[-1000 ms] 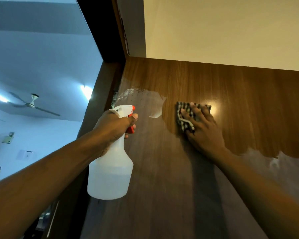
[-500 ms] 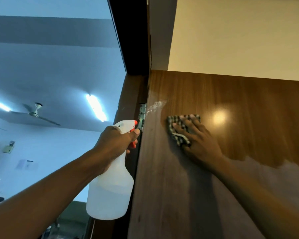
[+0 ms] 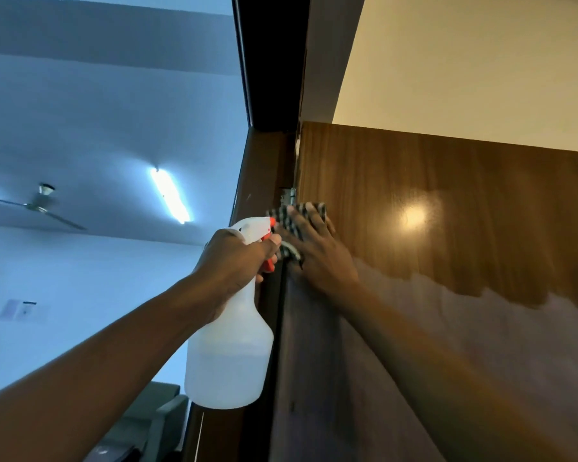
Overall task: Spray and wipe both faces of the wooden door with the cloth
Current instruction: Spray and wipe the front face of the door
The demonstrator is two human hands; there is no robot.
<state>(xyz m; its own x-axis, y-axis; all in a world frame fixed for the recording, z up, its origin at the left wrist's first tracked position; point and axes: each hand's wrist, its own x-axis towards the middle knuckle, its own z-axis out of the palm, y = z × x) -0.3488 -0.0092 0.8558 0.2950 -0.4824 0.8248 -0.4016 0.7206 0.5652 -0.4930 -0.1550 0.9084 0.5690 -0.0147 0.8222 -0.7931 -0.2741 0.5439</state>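
Observation:
The wooden door (image 3: 464, 208) fills the right half of the head view, brown and glossy, with a light glare spot near its top. My right hand (image 3: 317, 255) presses a black-and-white checked cloth (image 3: 289, 221) flat against the door at its left, hinge-side edge. My left hand (image 3: 237, 261) grips the neck of a white translucent spray bottle (image 3: 231, 355) with an orange trigger, held upright just left of the door edge and touching close to the cloth.
A dark door frame (image 3: 267, 61) runs up the middle, with a metal hinge (image 3: 289, 195) just above the cloth. Beyond the opening are a ceiling fan (image 3: 40, 205), a tube light (image 3: 171, 198) and a sofa (image 3: 154, 418) low down. A cream wall (image 3: 481, 61) rises above the door.
My right hand has slid the cloth leftward across the door to its hinge edge, wiping off the spray patch. The view has shifted left, and the bottle now sits beside the door edge.

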